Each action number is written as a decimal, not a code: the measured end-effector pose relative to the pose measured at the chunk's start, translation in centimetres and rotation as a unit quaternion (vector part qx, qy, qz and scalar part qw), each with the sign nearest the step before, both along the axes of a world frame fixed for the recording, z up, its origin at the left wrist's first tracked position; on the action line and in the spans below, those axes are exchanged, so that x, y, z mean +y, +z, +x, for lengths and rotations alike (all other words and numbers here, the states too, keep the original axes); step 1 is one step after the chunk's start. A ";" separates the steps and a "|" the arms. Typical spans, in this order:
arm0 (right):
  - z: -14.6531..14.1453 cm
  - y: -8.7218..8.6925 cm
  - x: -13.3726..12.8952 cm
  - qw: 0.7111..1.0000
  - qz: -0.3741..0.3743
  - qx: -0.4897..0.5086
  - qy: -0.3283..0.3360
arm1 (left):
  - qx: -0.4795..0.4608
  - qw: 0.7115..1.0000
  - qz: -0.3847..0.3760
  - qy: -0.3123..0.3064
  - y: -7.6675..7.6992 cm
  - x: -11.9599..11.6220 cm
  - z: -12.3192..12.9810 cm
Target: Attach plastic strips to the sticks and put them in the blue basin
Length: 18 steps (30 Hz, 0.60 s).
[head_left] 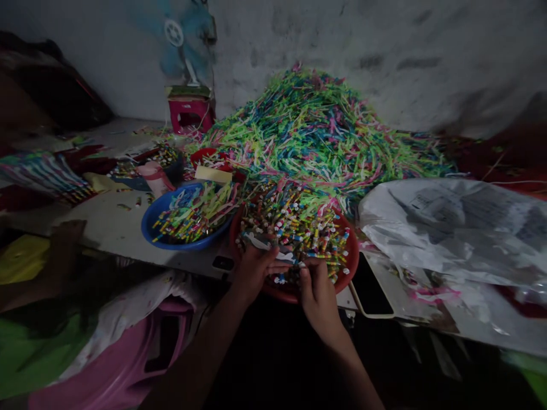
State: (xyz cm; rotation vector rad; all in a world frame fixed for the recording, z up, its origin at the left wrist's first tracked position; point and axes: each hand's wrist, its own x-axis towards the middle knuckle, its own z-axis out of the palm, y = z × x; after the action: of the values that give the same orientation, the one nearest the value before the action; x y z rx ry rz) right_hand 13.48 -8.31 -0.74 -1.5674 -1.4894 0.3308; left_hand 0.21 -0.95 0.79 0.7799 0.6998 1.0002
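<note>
Over the front of a red basin (352,250) full of small striped pieces with white tips, my left hand (255,267) is closed on a pale strip (280,255) that lies across its fingers. Just to the right, my right hand (317,287) has its thumb and forefinger pinched together near the strip's end; a tiny white tip shows there, too small to name. A blue basin (149,228) with more striped pieces and green ribbons stands to the left. Behind the red basin rises a large heap of coloured ribbons (316,131).
A phone (371,287) lies right of the red basin, beside a white plastic bag (453,228). At the left are another person's hand (68,233) and a pink chair (123,353). A blue fan (174,33) stands at the back above a pink stool (179,117).
</note>
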 end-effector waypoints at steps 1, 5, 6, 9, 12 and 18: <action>0.0 0.0 0.0 1.000 0.002 -0.002 -0.003 | 0.002 1.000 0.000 -0.003 0.0 0.0 0.0; 0.2 0.1 0.1 1.000 0.028 -0.014 0.000 | 0.009 1.000 0.000 -0.003 -0.1 0.0 0.0; 0.3 0.1 0.2 0.999 0.033 -0.023 0.003 | 0.010 1.000 0.000 -0.001 -0.1 0.0 0.0; 0.3 0.1 0.3 0.996 0.059 -0.063 0.003 | 0.011 1.000 0.002 0.008 0.0 0.0 0.0; 0.4 0.1 0.3 0.992 0.089 -0.089 0.005 | 0.019 1.000 0.008 0.022 0.2 -0.1 0.0; 0.7 0.0 0.2 0.989 0.106 -0.095 0.031 | 0.044 0.998 0.018 0.045 0.2 -0.2 0.3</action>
State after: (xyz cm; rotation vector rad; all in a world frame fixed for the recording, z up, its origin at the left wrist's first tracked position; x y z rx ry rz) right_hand 14.14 -8.06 -0.77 -1.4154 -1.6648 0.0562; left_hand 0.50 -1.13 1.02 0.8338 0.8000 1.0680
